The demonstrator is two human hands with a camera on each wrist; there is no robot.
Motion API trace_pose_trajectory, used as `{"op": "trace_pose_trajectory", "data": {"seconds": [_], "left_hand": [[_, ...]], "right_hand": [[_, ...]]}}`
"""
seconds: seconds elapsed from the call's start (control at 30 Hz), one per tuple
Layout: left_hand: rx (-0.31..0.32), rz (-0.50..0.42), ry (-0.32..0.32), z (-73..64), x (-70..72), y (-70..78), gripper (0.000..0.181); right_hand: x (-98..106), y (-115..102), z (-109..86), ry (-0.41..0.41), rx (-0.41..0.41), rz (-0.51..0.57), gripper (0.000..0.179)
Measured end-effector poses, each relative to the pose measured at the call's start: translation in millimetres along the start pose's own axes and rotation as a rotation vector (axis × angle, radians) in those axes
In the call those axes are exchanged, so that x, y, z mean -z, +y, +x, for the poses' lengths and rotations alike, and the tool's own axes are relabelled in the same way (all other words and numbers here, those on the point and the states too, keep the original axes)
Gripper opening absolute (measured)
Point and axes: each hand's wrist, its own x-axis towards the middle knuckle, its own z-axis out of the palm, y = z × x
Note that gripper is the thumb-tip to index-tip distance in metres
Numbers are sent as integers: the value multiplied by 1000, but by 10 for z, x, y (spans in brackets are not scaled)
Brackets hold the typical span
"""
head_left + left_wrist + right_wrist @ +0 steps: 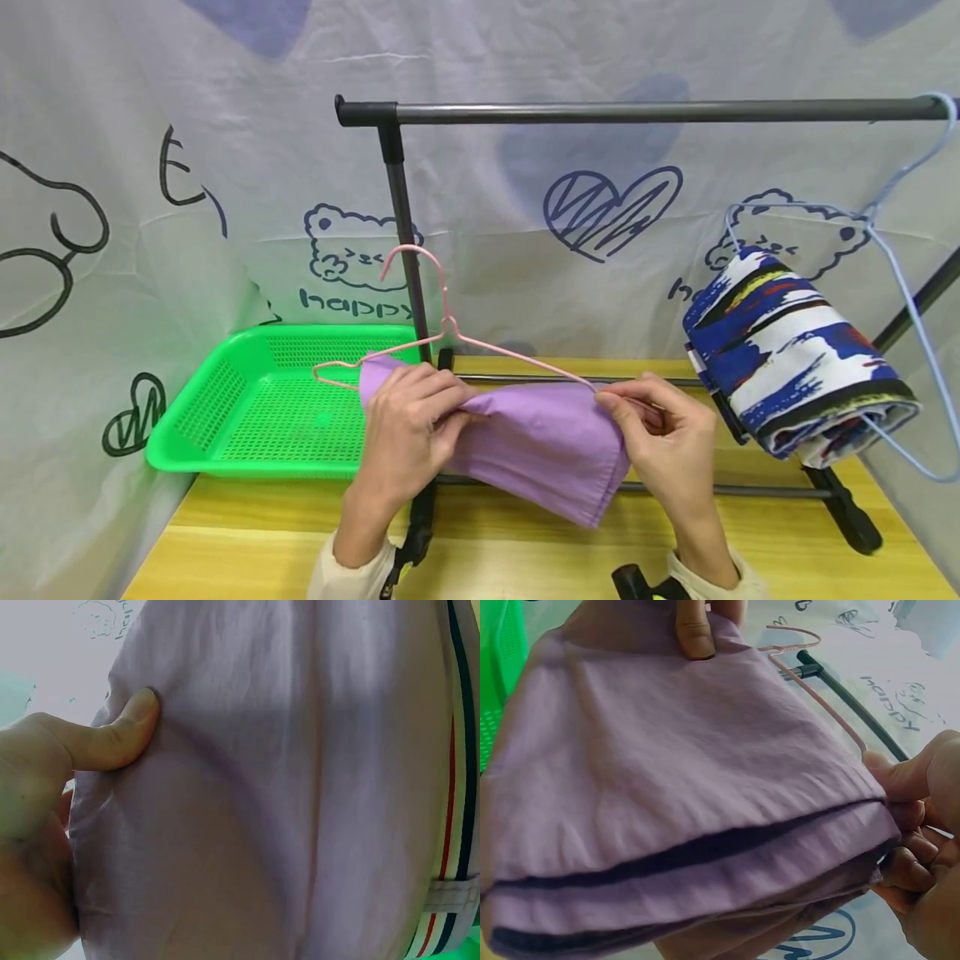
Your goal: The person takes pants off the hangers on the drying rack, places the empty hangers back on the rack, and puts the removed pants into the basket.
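Note:
A pair of light purple pants is draped at a pink clothes hanger in front of me. With thumb and fingers, my left hand pinches the upper edge of the pants near the middle. My right hand grips the hanger's right end together with the cloth beside it. In the right wrist view, the folded hems hang open with a dark inside. A striped belt runs through a loop of the pants in the left wrist view. The hanger's left end pokes out past the cloth.
A dark metal rack spans the table. On its right hangs a blue hanger carrying a rolled, patterned garment. A green plastic basket stands at the left. Behind is a white drawn-on curtain.

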Motion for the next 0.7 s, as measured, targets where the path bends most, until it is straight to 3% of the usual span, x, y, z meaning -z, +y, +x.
{"op": "trace_pose_trajectory", "data": {"seconds": [0.43,0.7], "left_hand": [[-70,68,87,45,121,134,15],[-62,108,77,48,111,206,12]], "right_hand": [[-32,-21,3,15,-56,-23,7],[-134,-6,-9,58,-90,-63,4]]}}
